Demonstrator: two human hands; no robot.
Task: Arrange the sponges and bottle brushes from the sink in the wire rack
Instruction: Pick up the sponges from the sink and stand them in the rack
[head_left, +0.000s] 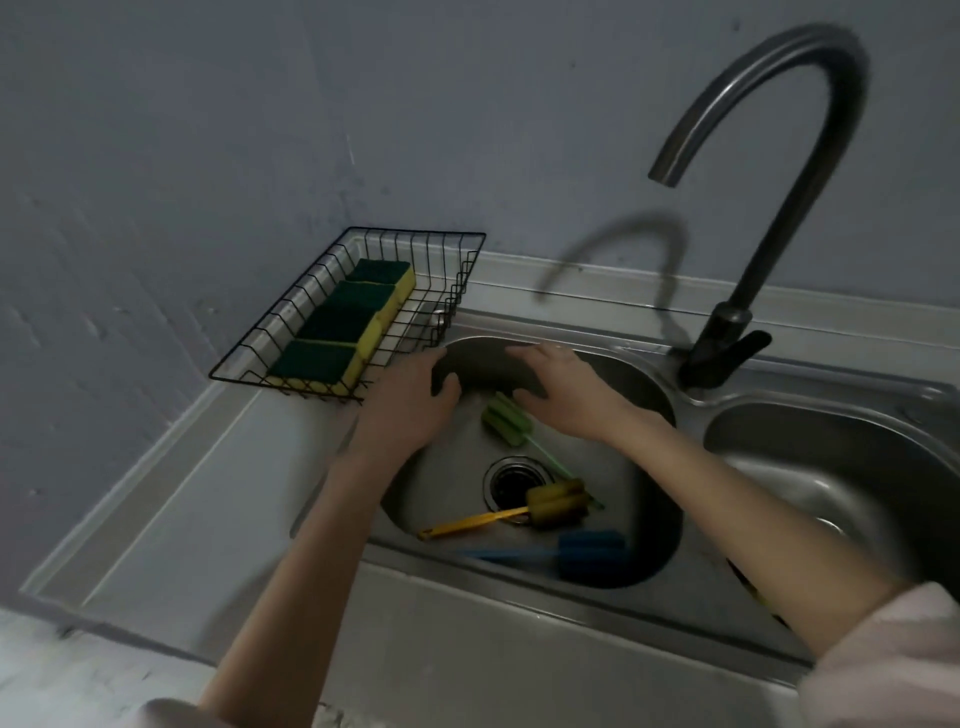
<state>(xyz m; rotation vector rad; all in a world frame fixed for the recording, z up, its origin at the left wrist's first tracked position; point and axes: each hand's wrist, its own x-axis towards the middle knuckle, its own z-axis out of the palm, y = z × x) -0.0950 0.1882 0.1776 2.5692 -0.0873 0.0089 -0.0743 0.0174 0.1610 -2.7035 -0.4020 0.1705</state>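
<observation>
A black wire rack (291, 332) stands on the counter left of the sink and holds several green-and-yellow sponges (340, 319) in a row. Three bottle brushes lie in the left sink basin (649, 525): a green one (506, 422) near the back, a yellow one (550, 505) by the drain, a blue one (587, 553) at the front. My left hand (410, 402) hovers over the basin's left rim beside the rack, fingers apart, holding nothing. My right hand (563, 392) hovers over the basin just right of the green brush, fingers also apart and empty.
A dark curved faucet (769, 208) rises at the back right between the two basins. A second basin (831, 467) lies to the right. The drain (511, 480) sits mid-basin. A grey wall stands close behind, and the steel counter (208, 499) stretches left.
</observation>
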